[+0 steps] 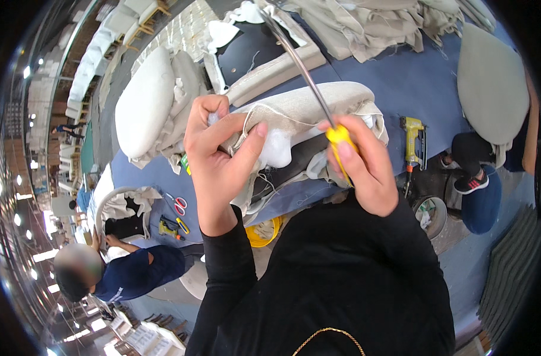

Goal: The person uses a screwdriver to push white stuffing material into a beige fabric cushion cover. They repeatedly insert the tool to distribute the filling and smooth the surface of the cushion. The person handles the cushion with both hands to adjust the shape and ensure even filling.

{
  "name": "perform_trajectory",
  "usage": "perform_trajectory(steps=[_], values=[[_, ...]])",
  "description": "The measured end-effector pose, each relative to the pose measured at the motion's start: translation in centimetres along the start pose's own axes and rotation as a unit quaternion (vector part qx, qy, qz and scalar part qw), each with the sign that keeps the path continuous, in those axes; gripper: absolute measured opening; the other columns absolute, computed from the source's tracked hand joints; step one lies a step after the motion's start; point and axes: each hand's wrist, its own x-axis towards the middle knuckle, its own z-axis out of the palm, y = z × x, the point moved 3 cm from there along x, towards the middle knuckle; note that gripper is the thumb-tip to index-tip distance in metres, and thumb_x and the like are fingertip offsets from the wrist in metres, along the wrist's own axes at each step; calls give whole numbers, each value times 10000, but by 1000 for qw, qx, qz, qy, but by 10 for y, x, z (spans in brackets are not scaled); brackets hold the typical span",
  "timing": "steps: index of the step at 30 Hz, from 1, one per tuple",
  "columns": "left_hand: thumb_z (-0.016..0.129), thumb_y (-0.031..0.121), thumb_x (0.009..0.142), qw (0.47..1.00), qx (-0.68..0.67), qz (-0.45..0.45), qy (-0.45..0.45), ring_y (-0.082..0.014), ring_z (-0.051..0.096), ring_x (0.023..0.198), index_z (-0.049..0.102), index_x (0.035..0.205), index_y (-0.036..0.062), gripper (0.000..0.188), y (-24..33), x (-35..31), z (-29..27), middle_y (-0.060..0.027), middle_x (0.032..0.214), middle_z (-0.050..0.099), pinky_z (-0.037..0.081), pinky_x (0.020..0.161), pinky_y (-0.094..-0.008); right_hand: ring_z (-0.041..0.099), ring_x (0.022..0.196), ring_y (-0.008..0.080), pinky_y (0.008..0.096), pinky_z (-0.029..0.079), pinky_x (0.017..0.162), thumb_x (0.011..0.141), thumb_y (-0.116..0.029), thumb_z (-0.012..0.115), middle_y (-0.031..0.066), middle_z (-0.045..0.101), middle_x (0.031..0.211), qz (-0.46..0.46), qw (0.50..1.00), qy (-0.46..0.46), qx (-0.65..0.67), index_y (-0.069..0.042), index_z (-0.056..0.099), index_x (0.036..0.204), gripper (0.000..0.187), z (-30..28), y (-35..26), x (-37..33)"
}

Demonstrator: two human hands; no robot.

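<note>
The counter is covered in dark blue, and on it, by the near edge, rests a beige upholstered piece, with an upholstered frame backed in black just beyond and a rumpled heap of beige fabric to the far right. Left of these lies a pale padded panel beside more loose cloth; nearer, red-handled scissors, a small staple gun and a yellow-and-black tool lie close together. A larger yellow staple gun lies at the right edge.
</note>
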Motion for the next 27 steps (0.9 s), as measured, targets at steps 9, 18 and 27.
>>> perform_trajectory(steps=[9, 18, 27], values=[[875, 112, 784, 998, -44, -48, 10, -178, 500, 927, 749, 896, -19, 213, -19, -3, -12, -41, 977, 517, 388, 780, -303, 683, 678, 290, 340, 533, 652, 962, -121, 737, 133, 696, 826, -101, 964, 29, -243, -67, 745, 1322, 365, -9, 27, -63], [872, 103, 825, 997, -71, -43, 11, -175, 513, 944, 712, 875, -31, 215, -22, 0, -6, -56, 1018, 551, 399, 831, -293, 635, 603, 236, 335, 504, 572, 946, -129, 785, 101, 664, 769, -98, 958, 54, -264, -116, 759, 1342, 396, 8, 49, -63], [877, 146, 844, 993, -120, 1, -21, -175, 538, 930, 775, 879, -9, 189, -27, -1, -11, -73, 1030, 664, 405, 802, -296, 676, 687, 269, 343, 541, 642, 919, -82, 785, 122, 697, 847, -101, 952, 98, -271, -82, 758, 1307, 389, 12, 47, -52]])
